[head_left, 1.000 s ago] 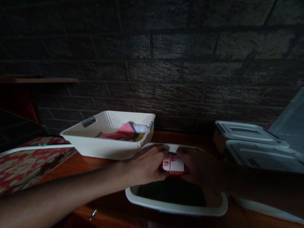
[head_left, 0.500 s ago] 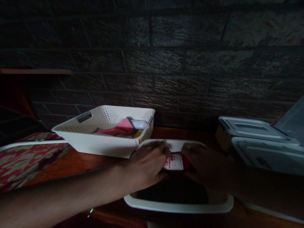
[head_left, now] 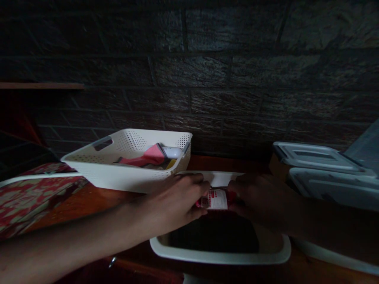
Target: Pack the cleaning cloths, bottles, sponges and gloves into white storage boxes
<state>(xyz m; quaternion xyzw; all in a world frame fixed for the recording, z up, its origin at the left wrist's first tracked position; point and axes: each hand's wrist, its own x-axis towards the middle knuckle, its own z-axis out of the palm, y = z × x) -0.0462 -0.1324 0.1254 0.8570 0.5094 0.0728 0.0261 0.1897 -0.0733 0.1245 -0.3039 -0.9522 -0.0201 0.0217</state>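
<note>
Between my two hands is a red package with a white printed label (head_left: 218, 199), inside the upper part of a white plastic bin (head_left: 220, 257). My left hand (head_left: 185, 197) is closed on the package's left end, thumb below and fingers above. On its right end my right hand (head_left: 259, 199) is closed too, though deep shadow hides most of its fingers. The bin's lower interior is very dark, so its contents cannot be made out.
A white perforated basket (head_left: 118, 175) on the wooden table (head_left: 79, 205) holds a pink cloth item (head_left: 148, 156), a white rounded object (head_left: 172, 152) and something yellow. Lidded containers (head_left: 319, 156) stand at right. A brick wall (head_left: 207, 75) rises behind; red patterned fabric (head_left: 26, 201) lies at left.
The package has shifted slightly between my hands, and more of its left end shows. Both hands stay on it. The whole view has moved a little.
</note>
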